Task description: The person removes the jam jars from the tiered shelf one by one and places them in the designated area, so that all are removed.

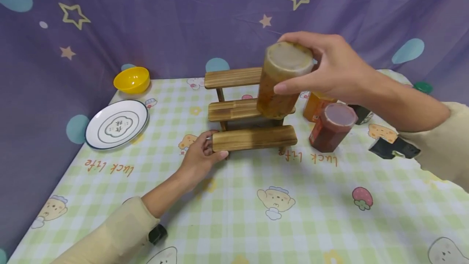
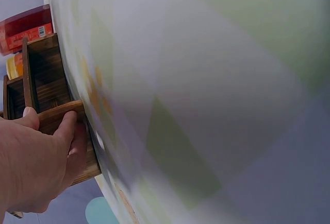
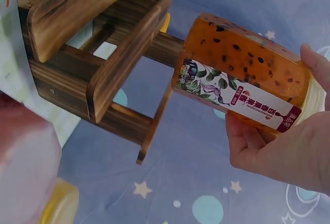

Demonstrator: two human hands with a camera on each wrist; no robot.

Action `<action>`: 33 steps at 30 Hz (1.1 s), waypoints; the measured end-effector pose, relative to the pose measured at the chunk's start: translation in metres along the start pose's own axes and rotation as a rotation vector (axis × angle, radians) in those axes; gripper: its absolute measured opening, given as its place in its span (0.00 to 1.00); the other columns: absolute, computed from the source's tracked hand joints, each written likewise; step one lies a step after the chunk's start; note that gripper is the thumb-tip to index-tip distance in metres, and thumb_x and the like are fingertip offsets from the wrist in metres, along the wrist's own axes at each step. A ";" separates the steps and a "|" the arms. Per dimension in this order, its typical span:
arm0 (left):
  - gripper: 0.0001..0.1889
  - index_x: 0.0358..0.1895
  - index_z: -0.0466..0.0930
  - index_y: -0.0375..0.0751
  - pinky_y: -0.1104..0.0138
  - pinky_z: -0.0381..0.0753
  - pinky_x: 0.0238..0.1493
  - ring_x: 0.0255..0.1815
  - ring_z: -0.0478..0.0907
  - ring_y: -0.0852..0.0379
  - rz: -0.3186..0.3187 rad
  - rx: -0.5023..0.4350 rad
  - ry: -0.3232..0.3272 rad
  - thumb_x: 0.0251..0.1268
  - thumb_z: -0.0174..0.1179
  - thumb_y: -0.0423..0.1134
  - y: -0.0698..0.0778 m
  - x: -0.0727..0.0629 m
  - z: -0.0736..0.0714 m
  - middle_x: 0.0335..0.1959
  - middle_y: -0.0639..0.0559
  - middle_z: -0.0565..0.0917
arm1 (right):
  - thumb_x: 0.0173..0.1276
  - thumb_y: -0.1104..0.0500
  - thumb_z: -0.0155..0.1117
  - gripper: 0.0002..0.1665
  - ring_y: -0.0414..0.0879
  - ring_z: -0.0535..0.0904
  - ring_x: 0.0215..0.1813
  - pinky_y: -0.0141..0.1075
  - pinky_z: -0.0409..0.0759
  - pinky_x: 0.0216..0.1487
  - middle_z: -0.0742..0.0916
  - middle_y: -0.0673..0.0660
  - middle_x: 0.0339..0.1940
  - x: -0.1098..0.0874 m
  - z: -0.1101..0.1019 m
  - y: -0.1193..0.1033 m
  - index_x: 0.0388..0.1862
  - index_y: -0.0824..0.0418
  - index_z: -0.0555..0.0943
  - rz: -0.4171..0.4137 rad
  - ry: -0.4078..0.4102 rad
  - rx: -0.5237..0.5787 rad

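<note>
My right hand (image 1: 329, 66) grips a clear jar (image 1: 280, 89) of orange preserve with dark seeds near its pale lid. In the right wrist view the jar (image 3: 242, 74) shows a white and purple label, and its base is close to the wooden steps. A three-tier wooden stand (image 1: 253, 138) is on the table; in the head view the jar overlaps its upper two tiers. At the left end of the lowest step, my left hand (image 1: 199, 160) holds the board between thumb and fingers. The left wrist view shows the fingers of this hand (image 2: 38, 157) curled round the wood.
Right of the stand are a dark red jar (image 1: 331, 127), an orange jar (image 1: 316, 106) and a dark jar (image 1: 360, 113); a green lid (image 1: 423, 87) shows farther right. A white plate (image 1: 96, 122) and a yellow bowl (image 1: 132, 81) sit at the left. A purple curtain (image 1: 220, 19) hangs behind.
</note>
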State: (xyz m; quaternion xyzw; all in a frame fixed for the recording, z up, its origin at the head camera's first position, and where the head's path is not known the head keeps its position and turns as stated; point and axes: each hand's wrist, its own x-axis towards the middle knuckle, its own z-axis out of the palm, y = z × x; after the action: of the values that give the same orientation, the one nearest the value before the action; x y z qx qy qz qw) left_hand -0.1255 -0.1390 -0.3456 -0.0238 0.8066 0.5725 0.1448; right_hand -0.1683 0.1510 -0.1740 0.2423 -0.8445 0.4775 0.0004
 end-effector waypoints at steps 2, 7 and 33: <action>0.37 0.73 0.55 0.47 0.57 0.73 0.59 0.62 0.68 0.48 -0.002 0.000 0.001 0.64 0.64 0.37 0.001 0.000 0.000 0.65 0.45 0.68 | 0.49 0.57 0.81 0.39 0.49 0.78 0.47 0.29 0.78 0.40 0.83 0.56 0.48 -0.002 -0.004 -0.001 0.62 0.51 0.75 0.006 0.015 0.008; 0.37 0.73 0.55 0.47 0.56 0.72 0.61 0.65 0.67 0.47 -0.011 0.004 0.000 0.65 0.64 0.37 0.001 0.000 0.000 0.66 0.45 0.68 | 0.49 0.60 0.80 0.38 0.50 0.79 0.45 0.28 0.77 0.40 0.84 0.58 0.46 -0.007 -0.015 0.000 0.61 0.51 0.76 0.002 0.053 0.000; 0.36 0.73 0.55 0.48 0.57 0.71 0.61 0.64 0.66 0.49 -0.008 0.005 0.001 0.65 0.63 0.37 0.000 0.001 0.000 0.65 0.46 0.68 | 0.45 0.90 0.62 0.37 0.51 0.79 0.42 0.27 0.80 0.36 0.81 0.65 0.48 -0.042 -0.100 0.071 0.58 0.77 0.73 -0.165 0.305 0.434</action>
State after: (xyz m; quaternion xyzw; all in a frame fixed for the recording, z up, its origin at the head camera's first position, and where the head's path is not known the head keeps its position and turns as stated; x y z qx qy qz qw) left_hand -0.1267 -0.1387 -0.3461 -0.0267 0.8081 0.5698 0.1468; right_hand -0.1832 0.2796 -0.1870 0.2298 -0.6900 0.6768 0.1143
